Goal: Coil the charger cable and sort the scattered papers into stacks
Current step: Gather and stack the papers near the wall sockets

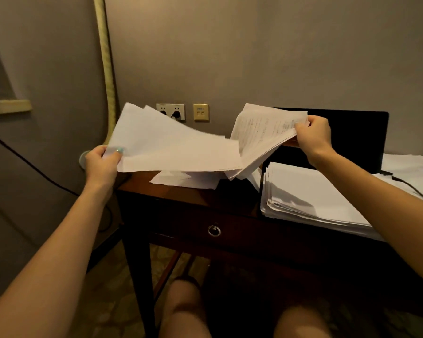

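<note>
**Entry: both hands full of paper, cable untouched**

Left thumb (116,152) lies flat on top of a fan of blank sheets (171,145). The other fingers are hidden underneath, so this reads as a pinch at one corner only. The left hand (100,164) holds that corner out past the left end of the desk (181,195).

The right hand (311,134) has its fingers curled round the top corner of a thicker bundle of printed sheets (261,135), lifted in front of the dark laptop (347,132). The two bundles meet and overlap low in the middle, above a few loose sheets (183,180) lying on the desk.

A squared stack (310,198) sits at the desk's front right, directly under the right forearm. A black cable (410,189), probably the charger's, trails uncoiled over more paper at far right.

Step in hand, as judged: gathering and sorting the papers; the coiling is not begun.

Risks:
- Corner pinches on splayed sheets are weak, so any tilt or shake could let the lower leaves slide out to the floor.
- Where the bundles interleave, pulling them apart could drag pages across and mix the sorts.
- The forearm may brush the stack and skew it off the front edge.
- Paper under the cable may snag it when lifted.
</note>
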The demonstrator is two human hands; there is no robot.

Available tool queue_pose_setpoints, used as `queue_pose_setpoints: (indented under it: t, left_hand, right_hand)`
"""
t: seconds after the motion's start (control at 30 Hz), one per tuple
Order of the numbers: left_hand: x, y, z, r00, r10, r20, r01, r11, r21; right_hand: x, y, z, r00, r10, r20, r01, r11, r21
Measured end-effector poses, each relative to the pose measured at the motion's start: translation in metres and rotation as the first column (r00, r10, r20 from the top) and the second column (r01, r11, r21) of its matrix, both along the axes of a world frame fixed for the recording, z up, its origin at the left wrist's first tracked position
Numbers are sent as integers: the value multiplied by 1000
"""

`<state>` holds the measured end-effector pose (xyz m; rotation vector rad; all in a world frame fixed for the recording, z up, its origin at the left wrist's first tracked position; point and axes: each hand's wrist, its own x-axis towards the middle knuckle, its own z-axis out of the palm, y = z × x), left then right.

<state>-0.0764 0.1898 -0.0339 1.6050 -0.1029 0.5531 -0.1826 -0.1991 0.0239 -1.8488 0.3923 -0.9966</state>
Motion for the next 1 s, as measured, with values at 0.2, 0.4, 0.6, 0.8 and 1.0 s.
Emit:
queue_pose_setpoints:
  t: [0.2,0.4,0.6,0.8,1.0]
  left_hand:
    - [0,-18,17,995,-97,4,96,981,-171]
    - [11,-65,21,983,-176,-48,168,975,-143]
    - [25,-100,-4,940,-233,-248,243,970,10]
    - [33,-129,-40,837,-319,-444,312,946,-91]
    - [46,-132,-53,894,-143,-425,120,989,-81]
  right_hand:
    - [-25,-26,21,991,-37,127,14,984,180]
    - [-44,-32,17,978,125,166,-177,919,351]
    - [-46,-33,-6,975,224,4,-210,909,361]
    - [-33,-28,-49,943,312,-119,-261,911,320]
    - [-23,-21,-71,916,401,-9,-313,729,609]
